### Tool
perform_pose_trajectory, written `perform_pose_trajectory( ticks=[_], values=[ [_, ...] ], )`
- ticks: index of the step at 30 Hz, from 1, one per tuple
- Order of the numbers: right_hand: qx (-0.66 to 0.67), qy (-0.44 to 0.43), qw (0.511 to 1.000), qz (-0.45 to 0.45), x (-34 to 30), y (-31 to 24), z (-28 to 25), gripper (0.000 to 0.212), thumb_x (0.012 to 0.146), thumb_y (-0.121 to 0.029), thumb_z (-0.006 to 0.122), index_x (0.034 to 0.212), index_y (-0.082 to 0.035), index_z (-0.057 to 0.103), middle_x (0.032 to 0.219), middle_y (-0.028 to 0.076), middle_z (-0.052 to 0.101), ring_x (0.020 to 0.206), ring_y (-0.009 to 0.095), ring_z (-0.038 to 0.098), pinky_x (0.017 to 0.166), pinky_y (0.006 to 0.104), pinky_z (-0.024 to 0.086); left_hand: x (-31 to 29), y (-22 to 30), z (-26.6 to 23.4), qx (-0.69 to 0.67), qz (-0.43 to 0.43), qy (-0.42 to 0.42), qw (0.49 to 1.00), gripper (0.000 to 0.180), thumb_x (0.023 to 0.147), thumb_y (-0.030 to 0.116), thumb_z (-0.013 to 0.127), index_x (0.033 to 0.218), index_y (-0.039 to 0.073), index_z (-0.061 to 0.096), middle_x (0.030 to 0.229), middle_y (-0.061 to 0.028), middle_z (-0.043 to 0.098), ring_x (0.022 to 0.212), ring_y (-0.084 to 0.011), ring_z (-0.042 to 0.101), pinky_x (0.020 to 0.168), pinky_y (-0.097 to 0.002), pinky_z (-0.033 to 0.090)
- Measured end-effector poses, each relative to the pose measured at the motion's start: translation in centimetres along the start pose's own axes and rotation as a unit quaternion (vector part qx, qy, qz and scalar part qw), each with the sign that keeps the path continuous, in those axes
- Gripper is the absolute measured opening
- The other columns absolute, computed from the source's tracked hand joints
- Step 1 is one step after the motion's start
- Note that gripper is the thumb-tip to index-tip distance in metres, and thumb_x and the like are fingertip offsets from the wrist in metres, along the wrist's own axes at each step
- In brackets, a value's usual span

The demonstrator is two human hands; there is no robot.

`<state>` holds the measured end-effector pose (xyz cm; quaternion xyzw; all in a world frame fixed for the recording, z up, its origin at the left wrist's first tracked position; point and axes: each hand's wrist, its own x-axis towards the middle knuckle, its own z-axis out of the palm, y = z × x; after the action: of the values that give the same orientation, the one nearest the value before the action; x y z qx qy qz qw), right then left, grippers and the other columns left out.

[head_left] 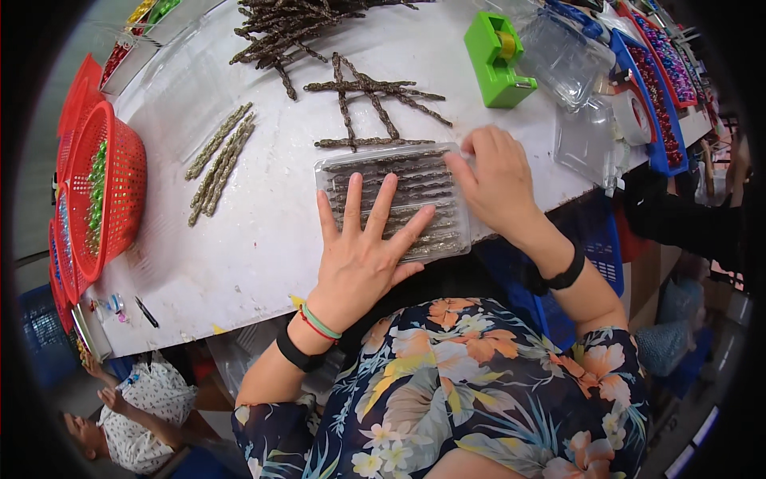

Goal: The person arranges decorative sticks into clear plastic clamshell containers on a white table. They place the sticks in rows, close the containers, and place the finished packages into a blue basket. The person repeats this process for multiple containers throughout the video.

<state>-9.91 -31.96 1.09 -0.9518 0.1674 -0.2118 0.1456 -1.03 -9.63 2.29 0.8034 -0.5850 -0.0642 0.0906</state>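
A clear plastic box (431, 177) lies on the white table in front of me. Dark to pale brown twisted bead strands show in rows through its lid. My left hand (355, 259) rests flat on that lid, fingers spread. At the box's far right corner is my right hand (501, 177), its fingers curled and the thumb against the edge; whatever lies between the fingertips is hidden. Just beyond the box several loose dark strands (371, 92) lie crossed over one another, and a larger heap of strands (279, 32) is behind them.
Paler strands (219, 168) lie to the left. A green tape dispenser (499, 68) stands at the far right, near empty clear boxes (562, 60) and a tape roll (630, 117). Red baskets (128, 188) with beads line the left edge; blue trays (658, 120) are right. Another person (152, 415) sits lower left.
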Motion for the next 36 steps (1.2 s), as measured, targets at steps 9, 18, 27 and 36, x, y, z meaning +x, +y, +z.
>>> perform_pose_trajectory(
  ticks=[9,18,27,36],
  values=[
    [0.294,-0.153,0.922,0.200,-3.7,-3.4,-2.6,0.027,0.100,-0.024,0.062,0.102,0.002,0.054,0.084,0.016,0.065,0.079,0.030,0.064,0.073,0.0401,0.050,-0.3,-0.3,-0.1,-0.013,0.000,0.024,1.000,0.080,0.079,0.059,0.072,0.151,0.034,0.047,0.165,-0.0186,0.023,0.148,-0.0505,0.019,0.115,-0.0719,0.012],
    [0.437,-0.075,0.879,0.173,-4.0,-2.6,-2.0,0.028,0.105,-0.015,0.052,0.129,0.000,0.048,0.091,0.014,0.069,0.084,0.020,0.066,0.078,0.0335,0.051,0.5,-1.4,-2.0,-0.085,-0.039,0.092,0.991,0.066,0.092,0.037,0.067,0.151,0.016,0.047,0.164,-0.0210,0.024,0.150,-0.0441,0.021,0.119,-0.0639,0.011],
    [0.423,-0.207,0.880,0.054,-1.4,0.0,-9.3,0.039,0.106,-0.019,0.048,0.140,0.001,0.046,0.094,0.005,0.067,0.090,0.012,0.063,0.085,0.0270,0.049,4.9,-3.1,-6.1,-0.646,-0.089,-0.115,0.750,0.054,0.103,0.031,0.057,0.146,0.003,0.039,0.120,-0.0193,0.063,0.105,-0.0269,0.068,0.091,-0.0387,0.055],
    [0.440,-0.067,0.888,0.119,0.5,3.4,-7.4,0.022,0.103,-0.018,0.051,0.118,-0.003,0.056,0.081,0.006,0.064,0.081,0.013,0.060,0.075,0.0290,0.048,7.2,0.3,-3.3,-0.844,-0.107,-0.105,0.514,0.038,0.103,0.027,0.056,0.134,0.013,0.040,0.137,-0.0268,0.056,0.111,-0.0368,0.066,0.089,-0.0458,0.059]
  ],
)
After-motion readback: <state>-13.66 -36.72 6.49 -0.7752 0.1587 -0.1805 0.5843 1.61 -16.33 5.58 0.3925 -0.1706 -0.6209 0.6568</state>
